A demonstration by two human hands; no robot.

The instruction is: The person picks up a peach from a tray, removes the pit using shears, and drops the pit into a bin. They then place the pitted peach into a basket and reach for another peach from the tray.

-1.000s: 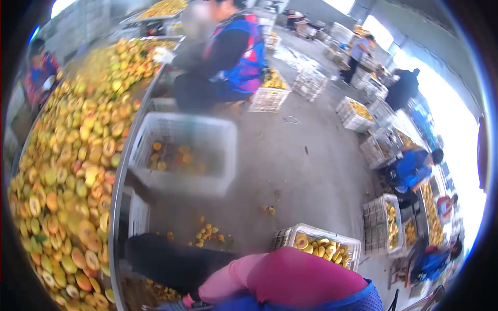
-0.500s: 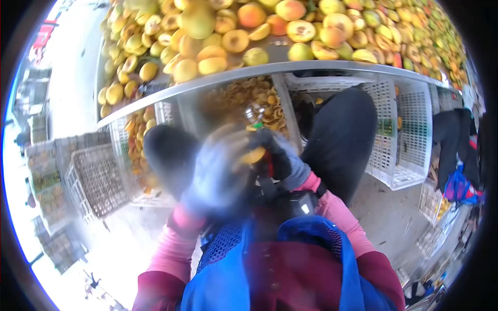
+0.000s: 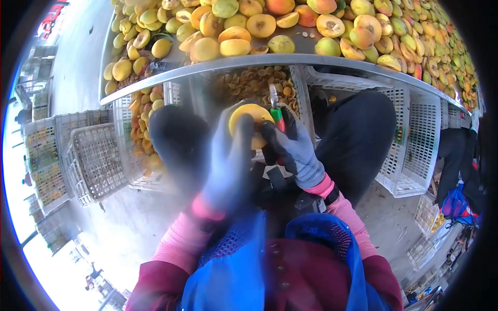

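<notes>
My left hand, in a grey glove, is closed around a yellow peach half, with the thumb across it. My right hand, also gloved with dark fingertips, is wrapped round a small metal-tipped hand tool with a green and red handle. Its thumb and fingertips touch the right side of the peach. The tool's tip points up and away, beside the fruit. Both hands are above my lap, just short of a crate of brownish pits and scraps. The peach's underside is hidden by my fingers.
A metal-edged table carries many whole and halved peaches. Beneath it at left, a white crate holds peach halves; another white crate stands at right. More crates are stacked left. Another person's legs are at far right.
The peach has turned and risen between my hands, its yellow round now plainly in view. The tool's tip has swung upright, and my right hand has shifted slightly right.
</notes>
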